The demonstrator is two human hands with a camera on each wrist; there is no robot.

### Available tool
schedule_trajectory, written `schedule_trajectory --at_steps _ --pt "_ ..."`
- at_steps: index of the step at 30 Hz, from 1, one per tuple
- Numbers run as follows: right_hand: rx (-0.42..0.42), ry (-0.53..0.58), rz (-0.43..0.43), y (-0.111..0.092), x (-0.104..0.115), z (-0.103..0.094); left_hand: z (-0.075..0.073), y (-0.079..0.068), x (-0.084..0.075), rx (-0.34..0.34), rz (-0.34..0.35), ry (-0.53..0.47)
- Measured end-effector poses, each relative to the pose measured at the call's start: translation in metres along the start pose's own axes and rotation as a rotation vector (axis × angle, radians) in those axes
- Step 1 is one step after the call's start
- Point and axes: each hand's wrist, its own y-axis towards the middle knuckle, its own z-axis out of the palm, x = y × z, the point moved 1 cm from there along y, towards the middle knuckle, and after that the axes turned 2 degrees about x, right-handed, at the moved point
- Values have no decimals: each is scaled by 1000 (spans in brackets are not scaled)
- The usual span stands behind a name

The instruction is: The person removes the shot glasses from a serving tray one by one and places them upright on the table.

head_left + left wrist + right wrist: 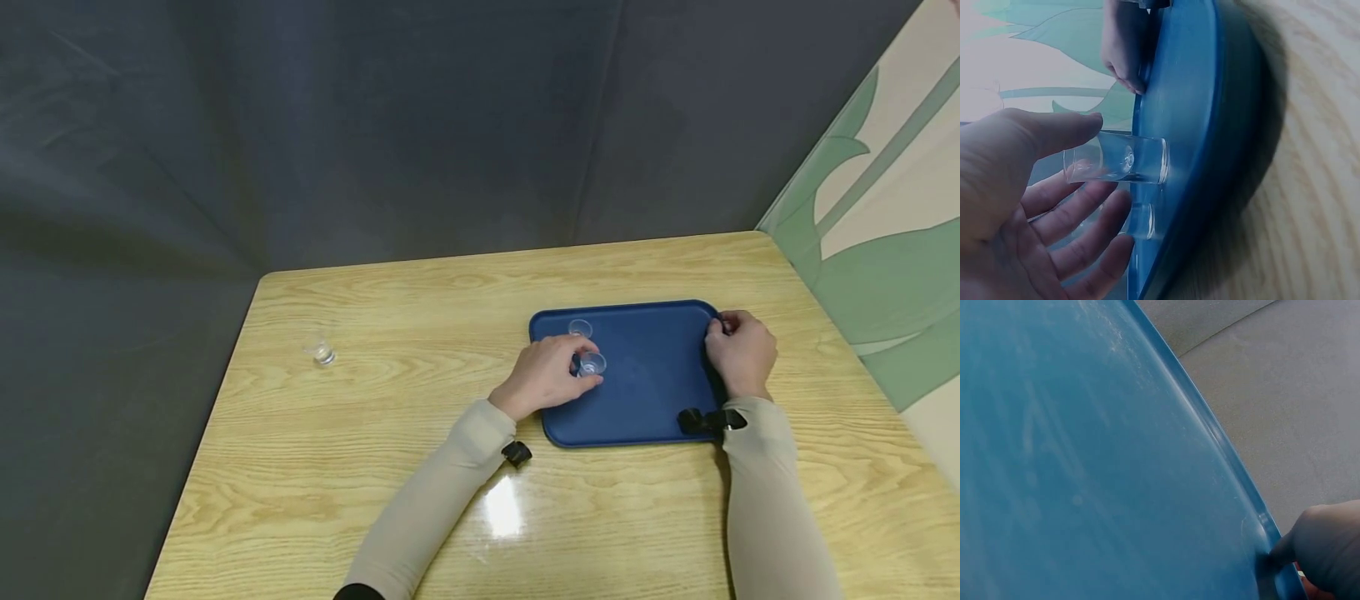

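Observation:
My left hand (551, 373) is at the left part of a blue tray (652, 408), its thumb and fingers around a small clear glass (592, 364). In the left wrist view the thumb (1063, 131) lies along one side of that glass (1141, 159), whose base is at the tray surface. A second clear glass (580, 328) stands just behind it on the tray, partly covered by the fingers. At the tray's right side my right hand (742, 354) grips the rim, with the thumb over the edge in the right wrist view.
Another small clear glass (323, 352) stands far left on the wooden table (405, 333). A dark curtain (450, 125) hangs behind the table's back edge. At the right is a panel with a green leaf pattern (900, 275).

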Motion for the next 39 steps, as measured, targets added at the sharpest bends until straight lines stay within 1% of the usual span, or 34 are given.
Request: schedule_trajectory --at_steps 6,11,15,20,24,28,33,39 --pt "-6 4 6 -1 1 -1 -2 -2 3 -26 -32 -38" --pt "2 0 7 -1 2 0 -2 -4 7 -31 -33 -45" --pt "5 -2 10 0 1 1 -4 -7 10 -38 -21 -62" --pt "12 1 15 0 1 1 -10 -14 16 -49 12 -143" --pt "12 4 14 -1 2 0 -15 -22 21 -59 45 -191" --pt "10 0 14 -2 3 -1 -21 -32 28 -74 48 -199" --pt "6 -3 13 -2 3 0 -30 -46 40 -87 14 -165" --pt "8 -4 14 -1 1 1 -41 -65 62 -106 -72 -196"
